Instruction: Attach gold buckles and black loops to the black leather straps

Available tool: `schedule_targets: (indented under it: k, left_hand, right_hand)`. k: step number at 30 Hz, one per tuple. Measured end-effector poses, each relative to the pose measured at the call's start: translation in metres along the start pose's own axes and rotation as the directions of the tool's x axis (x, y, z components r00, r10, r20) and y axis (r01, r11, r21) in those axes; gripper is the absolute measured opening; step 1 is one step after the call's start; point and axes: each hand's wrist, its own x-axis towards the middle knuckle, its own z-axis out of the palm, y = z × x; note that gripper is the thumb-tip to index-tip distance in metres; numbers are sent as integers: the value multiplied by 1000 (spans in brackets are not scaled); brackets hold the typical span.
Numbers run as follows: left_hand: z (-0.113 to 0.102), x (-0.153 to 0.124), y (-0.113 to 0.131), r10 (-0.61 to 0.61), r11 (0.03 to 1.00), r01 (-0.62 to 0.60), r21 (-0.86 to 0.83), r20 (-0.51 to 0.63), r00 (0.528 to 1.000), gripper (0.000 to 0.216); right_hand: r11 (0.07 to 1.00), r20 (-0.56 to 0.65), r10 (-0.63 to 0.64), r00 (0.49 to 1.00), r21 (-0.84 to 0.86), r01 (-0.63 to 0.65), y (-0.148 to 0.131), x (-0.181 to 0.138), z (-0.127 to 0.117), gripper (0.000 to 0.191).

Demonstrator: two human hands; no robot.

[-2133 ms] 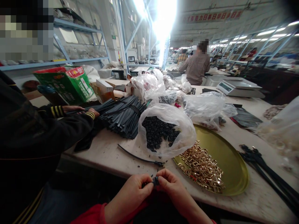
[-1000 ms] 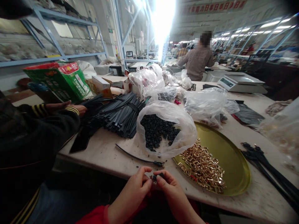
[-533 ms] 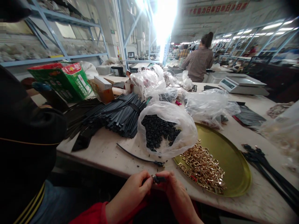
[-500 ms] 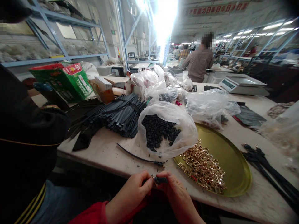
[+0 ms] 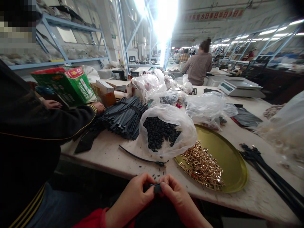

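My left hand (image 5: 140, 192) and my right hand (image 5: 174, 191) meet at the table's front edge, both pinching a dark strap end (image 5: 157, 188). Fingers cover most of it, and the rest of the strap is out of sight. Just beyond lies a thin black strap (image 5: 140, 157) with a buckle at its right end. Behind it an open plastic bag (image 5: 188, 139) holds many small black loops (image 5: 159, 131). To the right, a gold round tray (image 5: 234, 171) carries a heap of gold metal buckles (image 5: 204, 164).
A bundle of black straps (image 5: 125, 118) lies left of the bag. More black straps with buckles (image 5: 261, 167) lie at the right. A scale (image 5: 239, 86) and plastic bags stand farther back. A co-worker's dark sleeve (image 5: 78, 122) reaches in from the left.
My fingers have shifted on the strap end, and the right fingertips now pinch it closer to my left hand. The co-worker's arm at the left has reached toward the strap bundle.
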Motion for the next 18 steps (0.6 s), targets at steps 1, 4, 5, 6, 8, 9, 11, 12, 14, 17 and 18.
schedule_targets:
  k: [1, 4, 5, 6, 8, 9, 11, 12, 14, 17, 18]
  left_hand:
    - [0, 0, 0, -7, 999, 8, -41, 5, 1000, 17]
    - [0, 0, -2, -26, 974, 49, -223, 105, 994, 20]
    - [0, 1, -2, -28, 957, 69, -283, 148, 989, 22]
    - [0, 1, -3, -29, 941, 88, -326, 182, 983, 23]
    - [0, 2, -5, -33, 925, 114, -363, 222, 975, 23]
    - [0, 2, -6, -36, 922, 122, -366, 234, 972, 22]
    - [0, 3, -8, -42, 916, 143, -375, 265, 963, 23]
    - [0, 3, -10, -47, 910, 156, -384, 280, 959, 23]
    - [2, 5, -13, -52, 902, 172, -396, 296, 954, 24]
    - [7, 10, -17, -65, 903, 176, -392, 281, 958, 23]
    - [8, 11, -18, -69, 904, 176, -390, 272, 960, 23]
  right_hand:
    - [997, -56, -41, 998, -60, 38, 2, 2, -1, 44]
    - [971, -190, -153, 970, -213, 112, 11, 7, -6, 39]
    - [963, -194, -168, 966, -240, 119, 14, 7, -8, 35]
    - [959, -168, -158, 973, -259, 112, 16, 7, -9, 31]
    - [960, -60, -73, 996, -274, 54, 18, 4, -12, 29]
    - [959, -4, -13, 1000, -284, 11, 18, 3, -13, 27]
    - [945, 31, 50, 998, -326, -37, 18, 2, -15, 26]
    - [934, 24, 40, 999, -356, -28, 18, 1, -16, 25]
    - [901, 6, -29, 1000, -433, 29, 17, 1, -16, 22]
    - [844, 39, -92, 995, -528, 99, 15, -1, -16, 19]
    - [835, 56, -93, 994, -539, 108, 14, -3, -16, 19]
